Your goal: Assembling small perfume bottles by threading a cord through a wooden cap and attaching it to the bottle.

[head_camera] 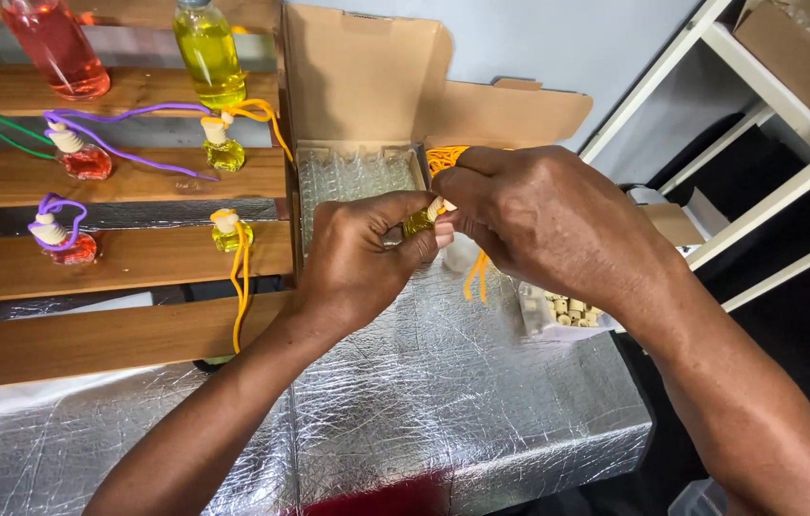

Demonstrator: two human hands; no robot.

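Small yellow vial (417, 223) held above the foil-covered desk (481, 401), just in front of the open cardboard box (357, 76). Left hand (362, 258): fingers clamped on the vial body, thumb over the top, forefinger curled beneath. Right hand (543, 215): fingertips pinched together on the pale stopper (436, 207) at the vial's right end. Long axis apparently near level, stopper end toward the right hand and slightly raised; hard to confirm, most of the glass covered by fingers. Orange cord (475, 272) hanging below the right hand in a loop; its upper run hidden behind the knuckles, an orange bundle (443, 158) showing above them.

Rows of empty clear vials (357, 177) in the box tray, partly masked by the left hand. Tub of pale stoppers (562, 311) on the desk, largely concealed under the right wrist. Finished yellow vials (230, 232) and red vials (70, 244) with cords on the wooden slats (118, 258) to the left. Tall yellow bottle (207, 53) and red bottle (56, 43) cut off by the top edge.
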